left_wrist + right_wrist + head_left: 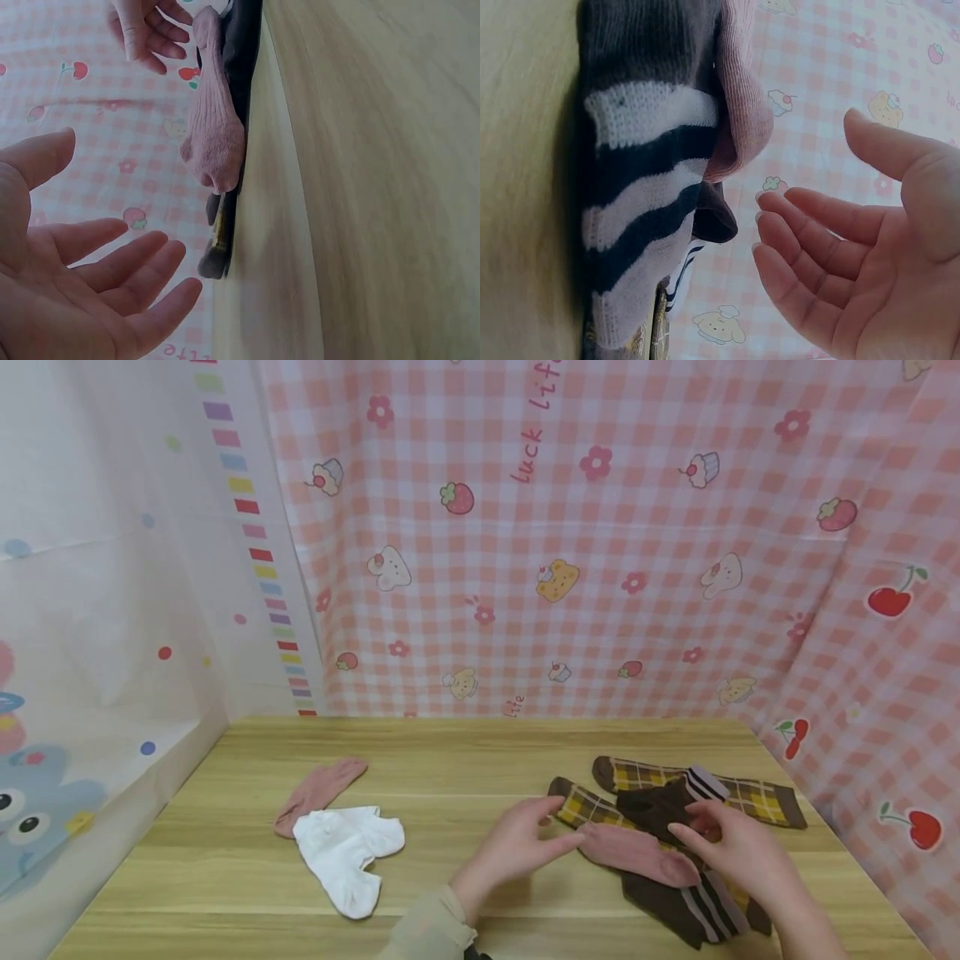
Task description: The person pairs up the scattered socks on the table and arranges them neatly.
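A pile of socks lies on the right half of the table. On top is a pink sock (637, 853), with a dark brown striped sock (652, 808) behind it and another dark striped sock (675, 906) in front. Yellow-brown plaid socks (757, 797) show beneath and behind them. My left hand (521, 843) hovers by the pile's left end, fingers spread and palm facing it, as the left wrist view shows. Over the pile's right side is my right hand (738, 847), thumb apart from loosely bent fingers. In the right wrist view that palm (900, 292) holds nothing.
To the left on the wooden table (457, 760) lie white socks (345, 852), partly over a second pink sock (322, 793). A pink checked cloth (480, 543) hangs behind the table and along its right side; a white patterned cloth (112, 568) hangs at left.
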A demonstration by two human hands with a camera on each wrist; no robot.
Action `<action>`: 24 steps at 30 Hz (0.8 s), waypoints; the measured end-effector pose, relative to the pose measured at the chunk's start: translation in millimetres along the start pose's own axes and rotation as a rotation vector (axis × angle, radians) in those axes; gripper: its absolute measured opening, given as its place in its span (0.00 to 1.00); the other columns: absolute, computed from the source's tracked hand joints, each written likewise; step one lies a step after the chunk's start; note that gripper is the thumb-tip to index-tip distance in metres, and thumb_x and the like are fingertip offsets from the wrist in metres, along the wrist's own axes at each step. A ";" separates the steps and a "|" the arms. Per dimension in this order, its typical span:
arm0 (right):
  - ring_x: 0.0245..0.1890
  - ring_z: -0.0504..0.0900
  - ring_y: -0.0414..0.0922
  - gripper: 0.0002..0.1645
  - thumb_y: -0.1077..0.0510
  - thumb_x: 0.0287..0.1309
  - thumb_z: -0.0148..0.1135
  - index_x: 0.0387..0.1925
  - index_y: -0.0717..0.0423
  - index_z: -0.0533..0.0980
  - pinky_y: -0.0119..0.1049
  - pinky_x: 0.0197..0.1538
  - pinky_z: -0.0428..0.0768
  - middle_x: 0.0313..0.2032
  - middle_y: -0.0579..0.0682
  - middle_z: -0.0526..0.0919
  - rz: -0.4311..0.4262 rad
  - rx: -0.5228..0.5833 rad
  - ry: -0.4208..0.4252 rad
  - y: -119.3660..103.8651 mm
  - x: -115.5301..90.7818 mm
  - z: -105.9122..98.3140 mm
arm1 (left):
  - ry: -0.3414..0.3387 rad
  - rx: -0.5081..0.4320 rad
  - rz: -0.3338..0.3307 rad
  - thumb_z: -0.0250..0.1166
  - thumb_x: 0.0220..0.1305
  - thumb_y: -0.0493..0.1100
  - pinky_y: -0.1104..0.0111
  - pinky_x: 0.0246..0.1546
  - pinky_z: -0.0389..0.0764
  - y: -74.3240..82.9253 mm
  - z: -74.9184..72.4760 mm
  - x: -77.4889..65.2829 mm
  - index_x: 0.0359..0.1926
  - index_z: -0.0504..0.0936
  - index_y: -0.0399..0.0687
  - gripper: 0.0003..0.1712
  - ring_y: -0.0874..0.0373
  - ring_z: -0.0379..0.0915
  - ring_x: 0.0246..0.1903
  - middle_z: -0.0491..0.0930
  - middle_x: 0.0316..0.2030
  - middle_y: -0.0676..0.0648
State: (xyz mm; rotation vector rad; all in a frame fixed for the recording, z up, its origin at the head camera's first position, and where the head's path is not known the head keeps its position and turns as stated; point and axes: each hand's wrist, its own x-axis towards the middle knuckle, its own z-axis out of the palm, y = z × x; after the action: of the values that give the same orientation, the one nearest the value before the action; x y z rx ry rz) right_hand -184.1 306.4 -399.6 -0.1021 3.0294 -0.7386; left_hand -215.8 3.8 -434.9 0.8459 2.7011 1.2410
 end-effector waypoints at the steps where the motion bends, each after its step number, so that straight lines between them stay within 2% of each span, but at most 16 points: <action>1: 0.37 0.81 0.47 0.37 0.37 0.64 0.61 0.53 0.68 0.76 0.48 0.39 0.80 0.36 0.47 0.82 0.009 -0.005 -0.002 0.1 0.1 0.0 | -0.003 -0.017 -0.007 0.63 0.66 0.60 0.63 0.51 0.78 0.3 0.5 0.5 0.66 0.72 0.36 0.39 0.50 0.78 0.51 0.76 0.60 0.39; 15: 0.29 0.78 0.42 0.30 0.36 0.64 0.60 0.43 0.61 0.79 0.42 0.31 0.77 0.31 0.45 0.81 0.087 0.020 -0.071 2.7 1.8 2.7 | -0.031 -0.256 -0.158 0.66 0.64 0.57 0.62 0.46 0.81 3.4 7.1 9.4 0.64 0.73 0.34 0.38 0.48 0.79 0.50 0.79 0.55 0.39; 24: 0.31 0.80 0.43 0.32 0.35 0.63 0.60 0.42 0.62 0.79 0.44 0.33 0.78 0.32 0.46 0.82 0.114 0.045 -0.142 4.2 3.6 7.6 | -0.009 -0.313 -0.184 0.68 0.63 0.53 0.62 0.45 0.81 2.8 15.4 14.4 0.60 0.75 0.29 0.35 0.52 0.79 0.46 0.81 0.50 0.39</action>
State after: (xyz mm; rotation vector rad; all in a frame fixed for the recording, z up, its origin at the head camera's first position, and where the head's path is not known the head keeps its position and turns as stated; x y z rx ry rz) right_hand -187.7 306.4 -408.3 0.0178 2.8555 -0.7552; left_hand -222.6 23.1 -440.8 0.5499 2.4175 1.5508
